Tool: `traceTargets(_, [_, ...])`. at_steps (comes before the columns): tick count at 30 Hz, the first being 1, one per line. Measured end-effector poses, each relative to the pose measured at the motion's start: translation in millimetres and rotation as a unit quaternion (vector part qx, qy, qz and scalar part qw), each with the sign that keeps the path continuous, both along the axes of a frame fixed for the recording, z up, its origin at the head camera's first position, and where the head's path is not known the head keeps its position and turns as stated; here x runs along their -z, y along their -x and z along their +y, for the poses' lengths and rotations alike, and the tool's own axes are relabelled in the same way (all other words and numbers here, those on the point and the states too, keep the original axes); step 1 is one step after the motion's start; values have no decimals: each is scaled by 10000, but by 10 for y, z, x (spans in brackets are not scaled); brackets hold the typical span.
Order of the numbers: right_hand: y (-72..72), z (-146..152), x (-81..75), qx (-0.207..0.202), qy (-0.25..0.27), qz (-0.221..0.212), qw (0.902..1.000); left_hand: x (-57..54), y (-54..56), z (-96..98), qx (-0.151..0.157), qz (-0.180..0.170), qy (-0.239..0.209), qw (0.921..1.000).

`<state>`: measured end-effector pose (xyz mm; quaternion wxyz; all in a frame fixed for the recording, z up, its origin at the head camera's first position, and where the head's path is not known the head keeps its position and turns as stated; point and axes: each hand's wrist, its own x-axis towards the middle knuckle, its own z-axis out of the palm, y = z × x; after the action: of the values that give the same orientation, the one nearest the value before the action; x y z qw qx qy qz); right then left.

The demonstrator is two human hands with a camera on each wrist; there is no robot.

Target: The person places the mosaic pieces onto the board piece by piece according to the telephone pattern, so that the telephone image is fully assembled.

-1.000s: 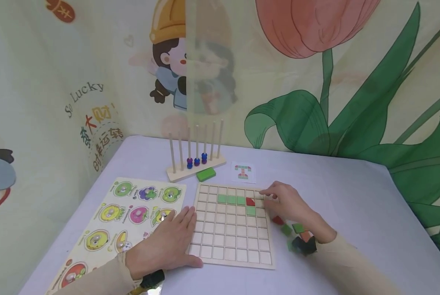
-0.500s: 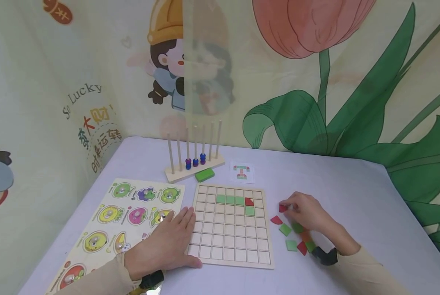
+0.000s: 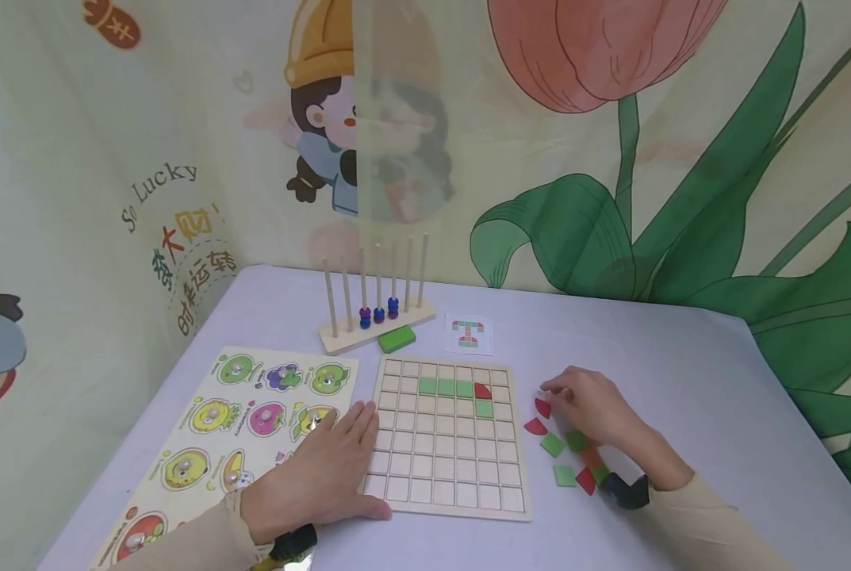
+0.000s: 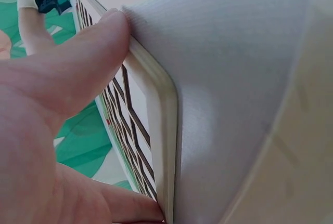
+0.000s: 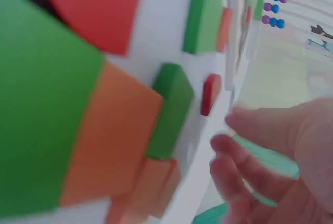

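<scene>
My left hand [image 3: 318, 468] lies with its fingers straight along the left edge of a wooden grid board [image 3: 448, 460], thumb at the near corner. In the left wrist view the thumb [image 4: 88, 57] touches the board's rim. Three green squares [image 3: 446, 387] sit in a row on the board, then a red quarter-round tile [image 3: 482, 391] with a green square [image 3: 484, 409] below it. To the board's right, my right hand [image 3: 589, 400] hovers by a loose red tile [image 3: 542, 408]. In the right wrist view its thumb and fingers stand apart from that tile, holding nothing.
Several red, green and orange tiles [image 3: 552, 445] lie under and before the right hand. A pattern card [image 3: 469, 334] lies behind the board, left of it a bead-peg rack [image 3: 378, 327] and a green block [image 3: 396, 339]. A fruit puzzle board [image 3: 204, 444] lies at left.
The right hand moved from the board's upper right corner to the loose tiles and held a red tile half a second ago. That tile now lies on the table. The left hand stays put.
</scene>
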<state>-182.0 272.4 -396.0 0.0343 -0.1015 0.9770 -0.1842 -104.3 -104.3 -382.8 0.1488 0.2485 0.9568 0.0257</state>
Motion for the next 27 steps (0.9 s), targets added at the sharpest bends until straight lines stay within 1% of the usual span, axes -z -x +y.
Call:
traceTargets(4, [-7, 29, -7, -732, 40, 226, 9971, -1, -1, -3, 34, 42, 30, 10000])
traceTargets(8, [-17, 26, 23, -1146, -156, 403, 9925, 0, -4, -4, 54, 74, 15, 10000])
traceTargets(15, [-17, -1, 45, -1272, -468, 674, 9885, 6, -6, 0, 26, 30, -20, 10000])
traceTargets(22, [-12, -29, 11, -1242, -394, 711, 9889, 8, -6, -1, 43, 70, 17, 10000])
traceTargets(27, [-20, -38, 18, -1153, -434, 724, 9897, 10, -4, 0, 41, 70, 29, 10000])
